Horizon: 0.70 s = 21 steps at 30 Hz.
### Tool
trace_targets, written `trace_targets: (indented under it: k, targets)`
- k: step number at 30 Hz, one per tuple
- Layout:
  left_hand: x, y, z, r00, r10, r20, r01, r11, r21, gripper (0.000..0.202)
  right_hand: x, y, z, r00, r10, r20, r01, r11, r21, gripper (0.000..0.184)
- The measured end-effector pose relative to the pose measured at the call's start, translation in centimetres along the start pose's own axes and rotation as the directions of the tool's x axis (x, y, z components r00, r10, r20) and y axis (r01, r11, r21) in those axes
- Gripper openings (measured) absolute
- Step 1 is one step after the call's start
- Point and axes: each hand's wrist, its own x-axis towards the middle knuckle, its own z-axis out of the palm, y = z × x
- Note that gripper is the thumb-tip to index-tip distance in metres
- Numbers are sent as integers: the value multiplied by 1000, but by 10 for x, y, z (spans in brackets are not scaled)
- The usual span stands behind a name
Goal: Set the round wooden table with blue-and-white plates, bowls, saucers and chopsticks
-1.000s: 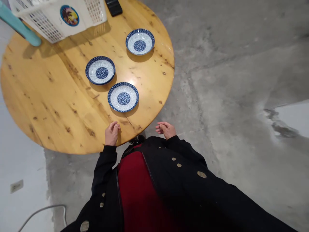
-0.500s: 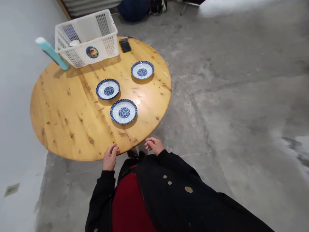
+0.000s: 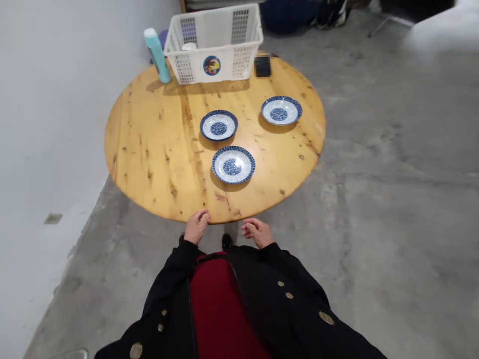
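At the near edge of the round wooden table (image 3: 157,169), my left hand (image 3: 197,227) has its fingers loosely bent and holds nothing. My right hand (image 3: 259,233), just off the same edge, is also empty, its fingers relaxed and slightly apart. Closest to both hands is a blue-and-white plate (image 3: 242,172) near the front of the table. Behind it and a little left lies a second plate (image 3: 230,119) of the same pattern. A third plate (image 3: 294,113) sits farther right. Neither hand touches any plate.
A white plastic basket (image 3: 232,65) with a round sticker stands at the back of the table. Left of it is an upright turquoise bottle (image 3: 159,60), and right of it a small blurred dark object (image 3: 263,66). A white wall (image 3: 67,99) rises on the left; concrete floor (image 3: 392,224) surrounds the table.
My view has turned left and levelled, so the table and plates appear farther right. Both hands remain empty near the table edge, and the plates keep their places.
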Motion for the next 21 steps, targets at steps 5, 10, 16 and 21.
trace_targets:
  k: [5,10,16,21]
  targets:
    - [9,-8,-47,1000,0,-1,0,1000,-14,35,5,2,35,997,4,-71,-2,1000,31,34]
    - [18,-11,-137,995,-2,-101,2,1000,2,41,7,0,124,999,34,-2,-34,998,46,28]
    - [29,-15,-237,989,4,-151,0,1000,27,49,0,5,238,997,-9,80,7,1000,24,26]
    - [35,-28,-288,992,-21,-122,26,999,41,53,2,3,280,1000,0,8,-1,998,70,20]
